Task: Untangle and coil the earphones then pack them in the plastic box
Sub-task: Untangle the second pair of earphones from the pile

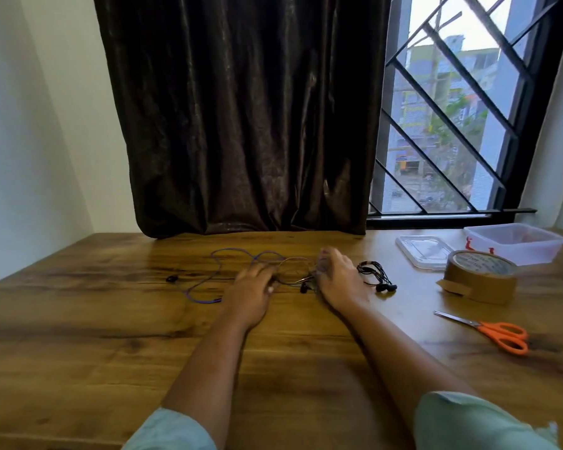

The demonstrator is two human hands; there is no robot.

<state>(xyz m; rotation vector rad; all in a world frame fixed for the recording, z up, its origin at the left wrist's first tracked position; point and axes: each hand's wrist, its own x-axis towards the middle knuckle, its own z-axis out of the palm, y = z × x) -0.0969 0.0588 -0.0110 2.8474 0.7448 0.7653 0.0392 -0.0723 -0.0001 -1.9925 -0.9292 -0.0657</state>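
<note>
**Two hands on a messy knot of wires**

Both hands rest on the wires in the middle of the counter (78, 319). The left hand (251, 287) lies flat, its fingers spread apart over the wire. The right hand (337, 280) is blurry at the fingers, so I cannot tell if it pinches a wire or just touches it.

The purple earphones (218, 264) loop off to the left, and a thin brown wire (294, 271) makes a ring between the hands. A small black bud (172, 279) lies alone at the far left. A black set (376, 276) sits just right of the right hand, already bunched up. The box (514, 241) stands open at the far right, with its lid (423, 250) beside it.

What could go wrong? The purple and brown wires cross under the hands. A hard pull could make the knot tighter. A quick tug could drag a bud off the counter or hurt the thin wire. The tape (481, 277) and scissors (491, 331) lie on the way to the box and could snag a hanging wire.

The hands hide where the wires cross. I cannot tell which bud goes with which wire. Something red shows in the box, but it is too foggy to name.
</note>
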